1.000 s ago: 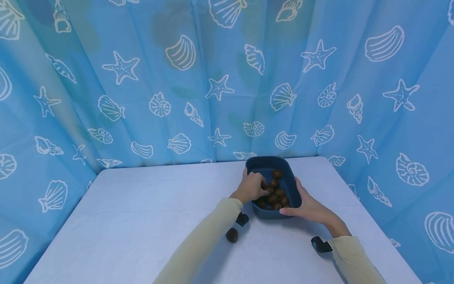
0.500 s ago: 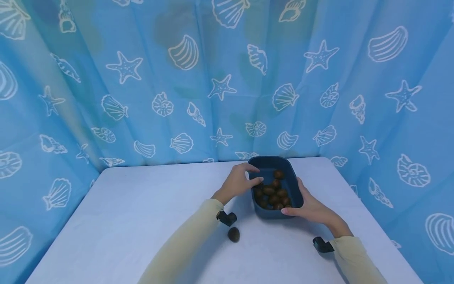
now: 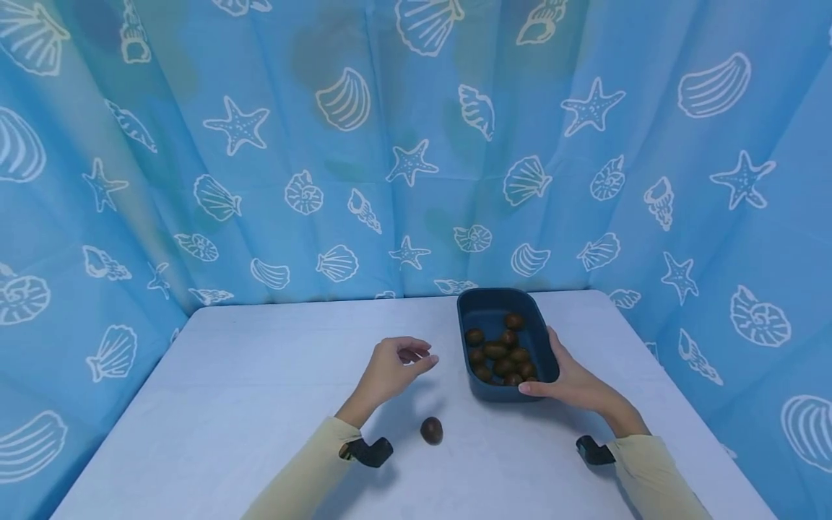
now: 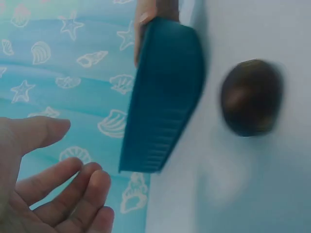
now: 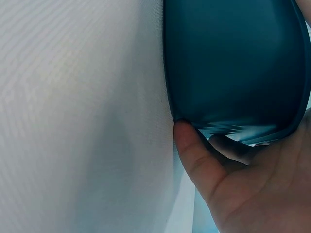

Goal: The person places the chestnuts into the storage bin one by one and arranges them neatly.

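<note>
A dark blue rectangular tub stands towards the back right of the table, with several brown egg-shaped, fruit-like pieces inside. My right hand grips its near right corner, the thumb over the near side and the fingers along the right wall. To the left of the tub, my left hand hovers over the table, holding nothing, its fingers loosely bent. One more brown piece lies on the table just in front of that hand; in the left wrist view this glossy, rounded piece is blurred.
A white cloth covers the table. Behind it and along both sides hangs a blue curtain with white shells and starfish. Dark wrist cameras are strapped at both sleeves.
My left hand has come out of the tub and moved left and towards me, fingers loosened. A brown piece shows at the tub's left wall. My right hand keeps its grip.
</note>
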Action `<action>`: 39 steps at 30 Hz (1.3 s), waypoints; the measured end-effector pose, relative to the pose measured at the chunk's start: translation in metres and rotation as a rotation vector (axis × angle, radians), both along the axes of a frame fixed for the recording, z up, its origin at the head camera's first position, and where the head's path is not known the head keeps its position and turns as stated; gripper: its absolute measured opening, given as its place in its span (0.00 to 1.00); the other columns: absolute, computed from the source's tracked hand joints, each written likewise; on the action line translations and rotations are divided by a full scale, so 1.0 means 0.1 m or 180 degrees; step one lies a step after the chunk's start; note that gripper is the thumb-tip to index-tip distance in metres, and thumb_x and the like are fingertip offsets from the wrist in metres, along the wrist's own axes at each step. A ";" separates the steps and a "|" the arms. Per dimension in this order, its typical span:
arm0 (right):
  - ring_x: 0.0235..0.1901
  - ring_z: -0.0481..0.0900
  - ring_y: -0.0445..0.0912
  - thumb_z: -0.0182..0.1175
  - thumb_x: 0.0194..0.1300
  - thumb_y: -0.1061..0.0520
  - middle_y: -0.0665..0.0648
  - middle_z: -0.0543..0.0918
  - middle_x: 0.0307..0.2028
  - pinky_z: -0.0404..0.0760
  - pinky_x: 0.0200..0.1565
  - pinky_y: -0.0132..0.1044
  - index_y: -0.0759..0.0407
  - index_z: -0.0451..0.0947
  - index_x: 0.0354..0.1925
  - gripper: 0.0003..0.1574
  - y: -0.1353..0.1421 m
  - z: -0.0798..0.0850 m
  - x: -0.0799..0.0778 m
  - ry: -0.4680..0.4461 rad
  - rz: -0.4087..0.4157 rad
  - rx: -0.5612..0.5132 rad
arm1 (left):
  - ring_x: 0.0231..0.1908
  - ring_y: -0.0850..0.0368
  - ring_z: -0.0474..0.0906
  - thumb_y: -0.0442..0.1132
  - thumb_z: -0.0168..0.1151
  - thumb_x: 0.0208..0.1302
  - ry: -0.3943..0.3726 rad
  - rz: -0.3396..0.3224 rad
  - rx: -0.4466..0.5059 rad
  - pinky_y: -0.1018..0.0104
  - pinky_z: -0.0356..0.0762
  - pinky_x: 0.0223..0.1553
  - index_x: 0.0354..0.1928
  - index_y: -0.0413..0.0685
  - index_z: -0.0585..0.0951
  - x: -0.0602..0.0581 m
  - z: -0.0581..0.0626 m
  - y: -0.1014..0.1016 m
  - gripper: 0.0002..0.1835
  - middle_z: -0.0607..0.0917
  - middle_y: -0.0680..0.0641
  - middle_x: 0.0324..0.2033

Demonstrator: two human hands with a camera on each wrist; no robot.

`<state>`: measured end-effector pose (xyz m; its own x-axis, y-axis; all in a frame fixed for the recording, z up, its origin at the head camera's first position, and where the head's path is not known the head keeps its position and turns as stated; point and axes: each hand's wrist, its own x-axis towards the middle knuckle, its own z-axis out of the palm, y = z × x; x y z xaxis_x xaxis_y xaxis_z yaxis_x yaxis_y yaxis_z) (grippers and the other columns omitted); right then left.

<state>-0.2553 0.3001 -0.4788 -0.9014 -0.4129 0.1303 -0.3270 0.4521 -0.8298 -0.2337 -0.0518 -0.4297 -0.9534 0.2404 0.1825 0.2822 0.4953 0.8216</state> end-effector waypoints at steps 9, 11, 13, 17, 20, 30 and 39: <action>0.76 0.54 0.70 0.73 0.61 0.50 0.67 0.43 0.82 0.64 0.66 0.76 0.50 0.24 0.83 0.77 0.01 0.04 0.03 -0.0155 -0.0087 0.0118 | 0.39 0.59 0.82 0.48 0.73 0.62 -0.0250 -0.0219 -0.0503 0.67 0.81 0.39 0.52 0.40 0.87 0.28 -0.18 -0.14 0.21 0.90 0.47 0.40; 0.76 0.54 0.70 0.73 0.61 0.50 0.67 0.42 0.82 0.64 0.66 0.76 0.50 0.24 0.83 0.77 0.01 0.06 0.04 -0.0146 -0.0088 0.0130 | 0.37 0.61 0.81 0.47 0.75 0.61 -0.0312 -0.0339 -0.0598 0.69 0.79 0.36 0.51 0.40 0.87 0.33 -0.22 -0.13 0.22 0.89 0.47 0.38; 0.76 0.53 0.71 0.73 0.61 0.51 0.68 0.42 0.82 0.63 0.66 0.76 0.51 0.24 0.83 0.77 0.01 0.08 0.04 -0.0103 -0.0053 0.0093 | 0.35 0.62 0.80 0.47 0.76 0.59 -0.0341 -0.0424 -0.0633 0.70 0.79 0.35 0.50 0.39 0.87 0.36 -0.25 -0.12 0.22 0.89 0.48 0.36; 0.77 0.54 0.71 0.73 0.60 0.51 0.67 0.42 0.82 0.63 0.66 0.76 0.51 0.24 0.83 0.78 0.00 0.08 0.04 -0.0087 -0.0051 0.0114 | 0.33 0.65 0.80 0.47 0.78 0.56 -0.0358 -0.0542 -0.0688 0.71 0.78 0.35 0.49 0.39 0.88 0.43 -0.33 -0.09 0.23 0.90 0.48 0.36; 0.76 0.54 0.70 0.73 0.60 0.51 0.68 0.43 0.82 0.63 0.66 0.76 0.51 0.24 0.83 0.78 0.00 0.07 0.04 -0.0111 -0.0071 0.0151 | 0.33 0.66 0.81 0.47 0.80 0.54 -0.0295 -0.0604 -0.0752 0.73 0.79 0.36 0.48 0.38 0.88 0.48 -0.38 -0.05 0.24 0.91 0.47 0.38; 0.77 0.51 0.70 0.72 0.61 0.47 0.69 0.43 0.82 0.60 0.66 0.79 0.48 0.23 0.83 0.77 0.05 0.07 0.04 -0.0270 -0.0198 0.0343 | 0.31 0.69 0.74 0.43 0.83 0.51 -0.0022 -0.0591 -0.1055 0.74 0.75 0.36 0.42 0.41 0.89 0.54 -0.39 0.03 0.19 0.88 0.52 0.32; 0.77 0.52 0.70 0.72 0.61 0.48 0.68 0.44 0.82 0.61 0.66 0.79 0.49 0.24 0.83 0.77 0.03 0.05 0.03 -0.0213 -0.0144 0.0295 | 0.30 0.69 0.77 0.39 0.81 0.52 0.0130 -0.0548 -0.1118 0.75 0.76 0.34 0.39 0.42 0.89 0.55 -0.39 0.03 0.14 0.88 0.51 0.31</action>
<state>-0.2527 0.3030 -0.4743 -0.9248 -0.3792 0.0325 -0.2500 0.5409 -0.8031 -0.1785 -0.0490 -0.4690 -0.8873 0.4508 0.0976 0.4147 0.6869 0.5968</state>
